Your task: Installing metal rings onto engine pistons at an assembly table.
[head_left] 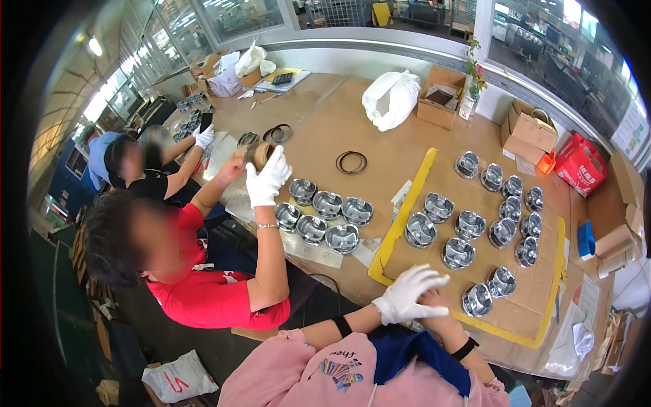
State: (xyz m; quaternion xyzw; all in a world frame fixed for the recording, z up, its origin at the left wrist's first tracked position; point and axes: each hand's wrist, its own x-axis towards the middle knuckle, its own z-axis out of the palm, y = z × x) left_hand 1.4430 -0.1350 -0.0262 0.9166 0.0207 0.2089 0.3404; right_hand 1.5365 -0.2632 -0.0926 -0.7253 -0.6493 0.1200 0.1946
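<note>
Glass windows (237, 19) are running along the far side of a long brown workbench (319, 112). Silvery, cup-shaped metal pistons (477, 300) are resting in loose groups on a brown cardboard sheet (525, 298) edged with yellow tape. Near the sheet's front edge, left of the two closest pistons, the wearer's white-gloved left hand (407, 297) is extending its fingers, released, and is overlapping the bare right hand (432, 298). Partial cover is hiding the right hand; whether it is grasping anything cannot be told. Leftward, a red-shirted co-worker (210, 298) is holding a brownish ring-shaped part (259, 155) beside six further pistons (327, 203).
</note>
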